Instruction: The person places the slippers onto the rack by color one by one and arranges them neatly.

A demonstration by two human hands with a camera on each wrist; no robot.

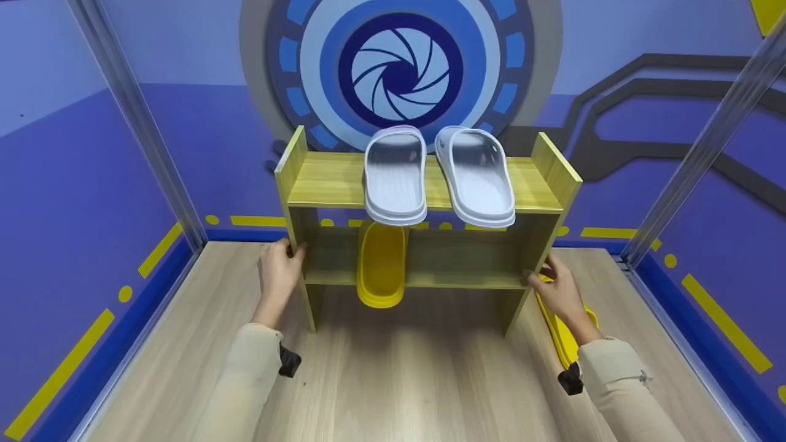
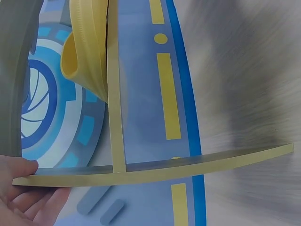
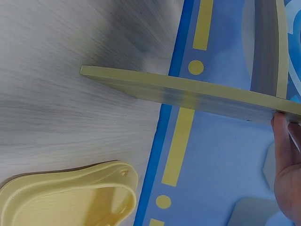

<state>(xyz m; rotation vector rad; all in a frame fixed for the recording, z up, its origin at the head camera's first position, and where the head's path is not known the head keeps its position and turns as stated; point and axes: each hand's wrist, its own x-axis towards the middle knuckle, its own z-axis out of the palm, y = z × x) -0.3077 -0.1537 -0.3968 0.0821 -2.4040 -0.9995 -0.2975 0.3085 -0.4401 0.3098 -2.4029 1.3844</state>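
Between my two hands stands a small wooden shoe rack (image 1: 331, 175) with two boards. My left hand (image 1: 279, 273) grips its left side panel (image 2: 155, 176), thumb on the inner side and fingers outside. The right hand (image 1: 559, 291) holds the right side panel (image 3: 188, 87), its thumb near the front edge by the lower board. Two pale grey clogs, a left one (image 1: 396, 184) and a right one (image 1: 482, 184), sit on the top board with heels over the front edge. A yellow clog (image 1: 382, 267) rests on the lower board, left of the middle, heel sticking out.
Another yellow clog (image 1: 560, 339) lies on the wooden tabletop (image 1: 393, 380) to the right of the rack, partly behind my right forearm. Blue printed walls (image 1: 202, 141) close in the back and both sides, with metal posts (image 1: 144, 116) at the corners.
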